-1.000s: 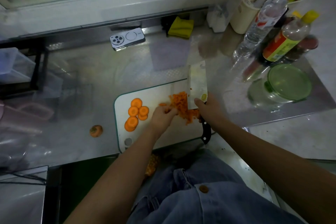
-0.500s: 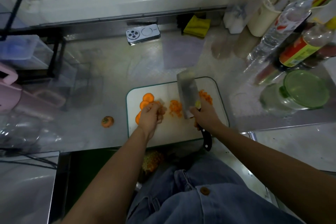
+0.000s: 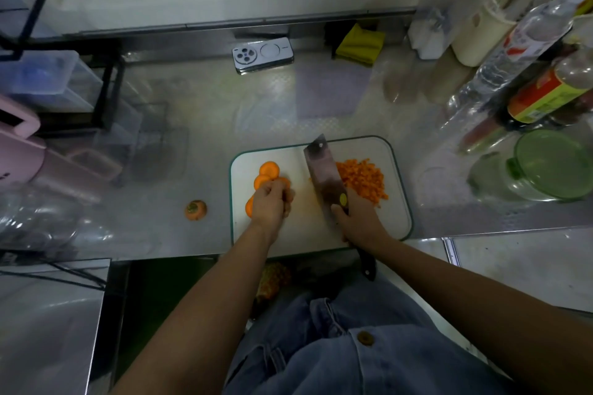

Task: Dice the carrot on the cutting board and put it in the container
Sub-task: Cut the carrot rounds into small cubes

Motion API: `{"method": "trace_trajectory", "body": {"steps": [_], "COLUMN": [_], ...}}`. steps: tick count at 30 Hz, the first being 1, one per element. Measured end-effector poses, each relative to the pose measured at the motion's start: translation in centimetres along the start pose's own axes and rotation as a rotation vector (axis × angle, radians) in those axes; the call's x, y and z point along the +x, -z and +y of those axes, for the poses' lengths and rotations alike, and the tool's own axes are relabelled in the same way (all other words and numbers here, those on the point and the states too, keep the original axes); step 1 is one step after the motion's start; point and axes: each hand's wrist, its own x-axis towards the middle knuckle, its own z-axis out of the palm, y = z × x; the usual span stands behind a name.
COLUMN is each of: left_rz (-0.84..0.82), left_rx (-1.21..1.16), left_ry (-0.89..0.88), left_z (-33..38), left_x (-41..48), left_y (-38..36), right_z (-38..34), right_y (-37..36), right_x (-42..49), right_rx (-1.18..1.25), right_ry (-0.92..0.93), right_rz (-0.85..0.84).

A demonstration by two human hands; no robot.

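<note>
On the cutting board point(image 3: 308, 234), right hand point(image 3: 359, 223) gripping cleaver point(image 3: 323, 171), diced carrot point(image 3: 364, 179) piled right of it, left hand point(image 3: 271, 207) curled around carrot slices point(image 3: 269, 169).

We see orange carrot slices point(image 3: 269, 168) left of our grip on the cleaver point(image 3: 321, 170), and orange diced carrot point(image 3: 362, 178) just right of it. The blade is grey with a yellow dot by the grip; the handle is black. The cutting board point(image 3: 305, 224) is white, rimmed in green. Beyond the grip lies a yellow cloth point(image 3: 359, 43); far right, a green-lidded container point(image 3: 552, 163).
</note>
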Motion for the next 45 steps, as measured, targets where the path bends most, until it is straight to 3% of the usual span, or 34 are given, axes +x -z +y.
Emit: {"method": "trace_trajectory", "body": {"steps": [5,10,17,21,26,33,45], "left_rz": [-0.062,-0.195,-0.223,-0.116,-0.091,-0.004,-0.064], "left_rx": [-0.014,-0.246,-0.116,0.206,0.992,1.455,1.329], "left_ry": [0.011,0.104,0.001,-0.1,-0.389,-0.552,-0.548], "left_z": [0.2,1.2,1.6,1.9,2.7,2.9,2.0], "left_x": [0.2,0.8,2.2,3.6,4.4,3.9,3.2], "left_y": [-0.4,-1.1,-2.5,-3.0,-3.4,-5.1,-4.3], "right_z": [-0.8,-0.1,0.8,0.6,0.4,0.8,0.7], "right_y": [1.7,3.7,4.5,5.0,5.4,5.5,5.6], "right_x": [0.9,2.8,3.3,3.6,4.0,4.2,3.4], "right_rx": [0.189,0.256,0.25,0.24,0.203,0.172,0.157], "right_ry": [-0.032,-0.131,-0.155,-0.148,-0.123,-0.109,-0.125], "right_rz": [0.085,0.171,0.175,0.158,0.141,0.128,0.131]}}
